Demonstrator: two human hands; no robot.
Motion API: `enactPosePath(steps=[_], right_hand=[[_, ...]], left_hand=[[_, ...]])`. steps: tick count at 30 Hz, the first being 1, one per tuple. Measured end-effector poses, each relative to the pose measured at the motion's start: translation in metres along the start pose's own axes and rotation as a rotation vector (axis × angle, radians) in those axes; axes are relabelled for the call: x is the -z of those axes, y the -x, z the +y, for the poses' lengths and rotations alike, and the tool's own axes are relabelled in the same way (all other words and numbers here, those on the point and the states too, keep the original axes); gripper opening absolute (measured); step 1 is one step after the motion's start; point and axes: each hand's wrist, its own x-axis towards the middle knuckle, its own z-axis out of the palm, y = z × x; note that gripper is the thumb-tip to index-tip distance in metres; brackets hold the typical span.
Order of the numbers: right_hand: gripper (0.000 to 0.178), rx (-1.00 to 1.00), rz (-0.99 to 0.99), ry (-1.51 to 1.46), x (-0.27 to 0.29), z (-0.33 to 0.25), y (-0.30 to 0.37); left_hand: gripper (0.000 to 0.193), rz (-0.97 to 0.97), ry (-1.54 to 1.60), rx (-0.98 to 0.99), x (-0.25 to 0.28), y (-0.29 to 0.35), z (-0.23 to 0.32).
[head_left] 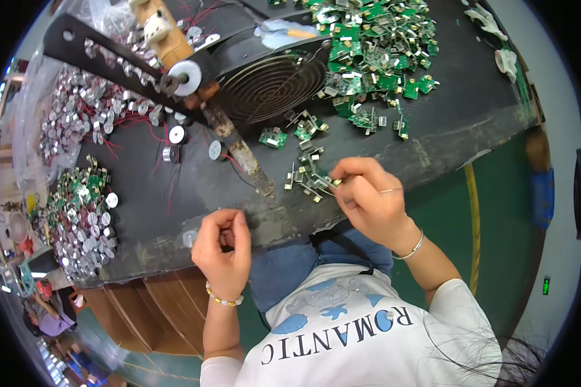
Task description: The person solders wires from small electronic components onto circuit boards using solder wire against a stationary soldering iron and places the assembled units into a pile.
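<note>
My left hand [223, 255] rests near the table's front edge, its fingers curled in and the thumb against them. What it holds, if anything, is too small to make out. With thumb and forefinger, my right hand [371, 200] pinches a small circuit board [335, 183] at the right side of a little cluster of boards [308, 173]. Between my hands, a soldering iron [242, 155] points down toward the tabletop, its rod scaled and its tip close to the cluster. A round silver part with wires [217, 151] lies left of the iron.
A black bracket [110, 55] holds the iron. Behind it stands a fan with a round grille [271, 87]. A large heap of green boards [381, 51] lies back right. Silver round parts with red wires [77, 97] and finished-looking assemblies [84, 226] are heaped left on the black table [468, 84].
</note>
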Motion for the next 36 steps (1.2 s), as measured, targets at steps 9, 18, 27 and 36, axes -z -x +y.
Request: enactPosePath(steps=[9,18,27,36], right_hand=[[0.023,0.009,-0.034,-0.329,0.003,-0.018,-0.003],[0.017,-0.098,-0.124,-0.14,-0.004,-0.009,-0.019],[0.026,-0.069,-0.253,-0.374,-0.002,-0.014,0.003],[0.029,-0.142,-0.05,-0.459,-0.004,-0.013,0.011]], left_hand=[[0.005,-0.087,0.238,0.122,0.002,0.003,-0.001],[0.006,-0.105,0.256,0.169,0.003,0.002,0.001],[0.005,0.021,0.325,0.075,0.001,-0.018,0.006],[0.005,-0.215,0.164,-0.121,-0.001,-0.041,0.0]])
